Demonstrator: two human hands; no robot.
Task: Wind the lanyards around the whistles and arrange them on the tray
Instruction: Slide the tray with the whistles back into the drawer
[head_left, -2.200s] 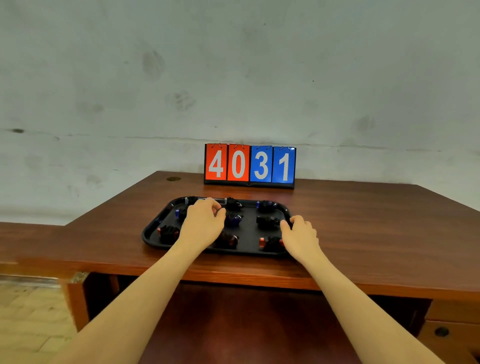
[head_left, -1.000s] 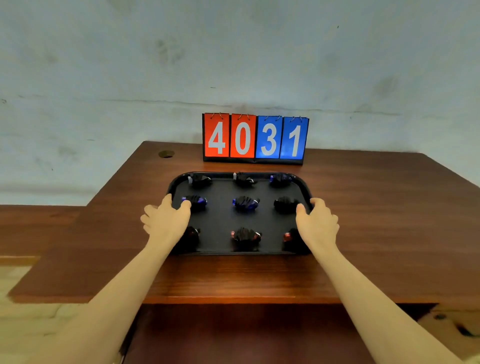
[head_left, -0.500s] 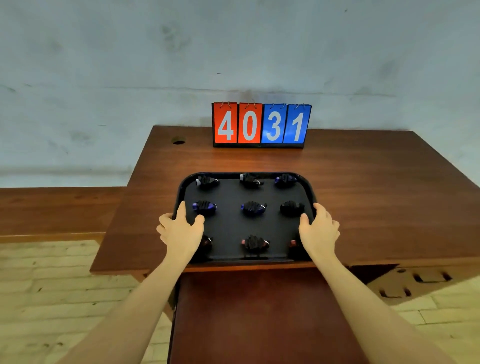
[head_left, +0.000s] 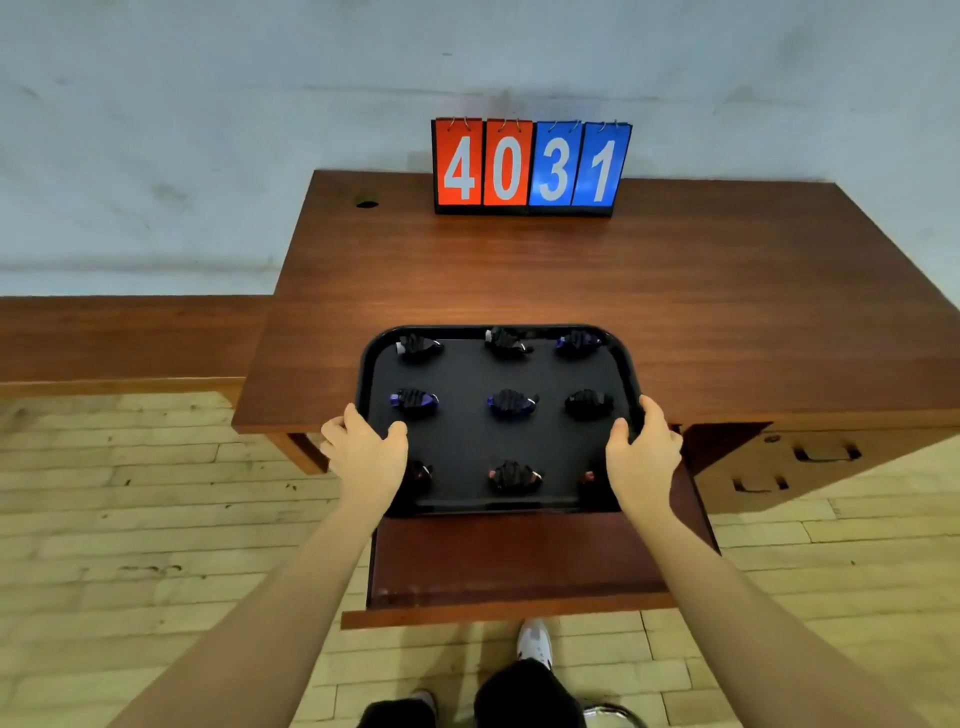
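A black tray (head_left: 467, 441) hangs partly over the desk's front edge. Several whistles wound in black lanyards lie on it in three rows, for example a blue one (head_left: 511, 402) in the middle and a red one (head_left: 514, 475) in the front row. My left hand (head_left: 363, 452) grips the tray's left rim, thumb on top. The right rim is gripped the same way by my right hand (head_left: 641, 452). Both hands partly hide the front corner whistles.
A brown wooden desk (head_left: 675, 312) carries a flip scoreboard (head_left: 530, 166) reading 4031 at the back. A pulled-out shelf (head_left: 519, 566) sits under the tray's front. A lower bench (head_left: 119, 338) stands at the left. My legs and a shoe (head_left: 535, 644) are below.
Both hands have taken the tray by its side rims and drawn it toward me past the desk's front edge. The view has risen and tilted down.
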